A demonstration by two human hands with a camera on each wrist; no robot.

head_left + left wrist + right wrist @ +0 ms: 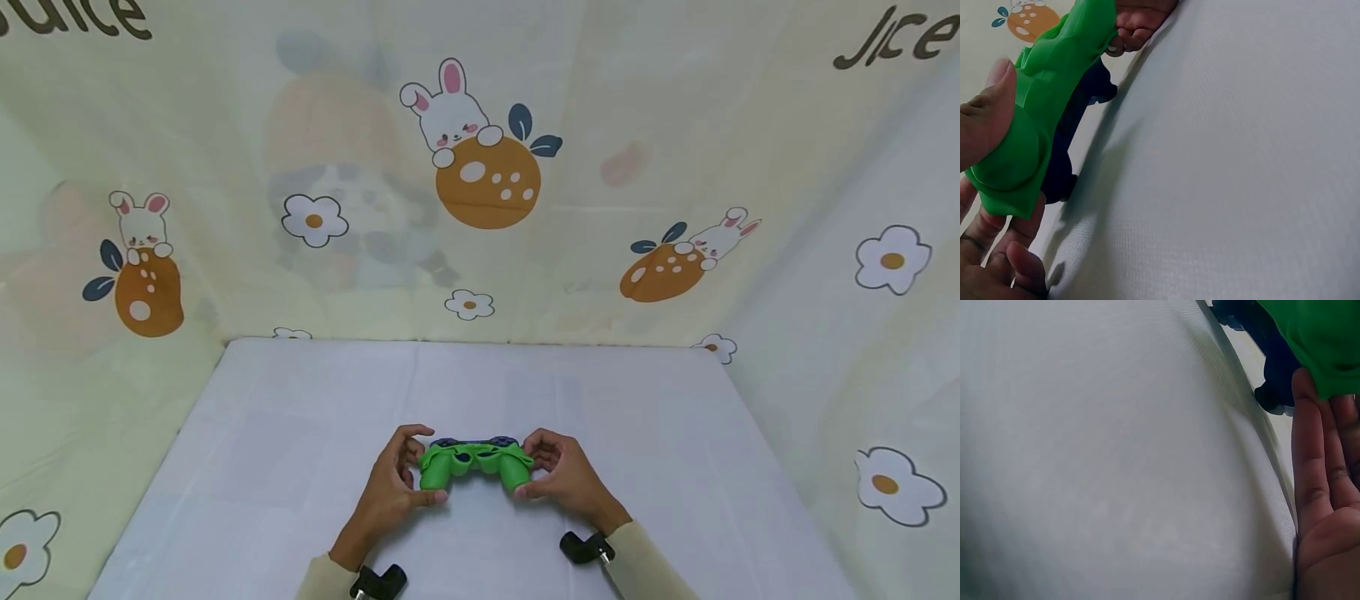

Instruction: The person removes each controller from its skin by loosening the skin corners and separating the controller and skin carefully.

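Note:
A game controller in a bright green rubbery cover [435,473] is held between both hands just over the table. Its dark blue body [1063,153] shows along the side facing away from the person. My left hand [390,483] grips the left end, thumb on the green grip and fingers around the outer edge. At the other end, my right hand [570,477] pinches the green grip between thumb and fingers. In the right wrist view, fingertips touch the edge of the green cover [1335,344]; the thumb is out of sight there.
A white-covered table [300,425] spreads around the hands. Behind it hangs a pale curtain [570,275] printed with rabbits, oranges and flowers, which also runs down both sides. A black wrist device [381,582] sits at the left sleeve and another black device [585,547] at the right.

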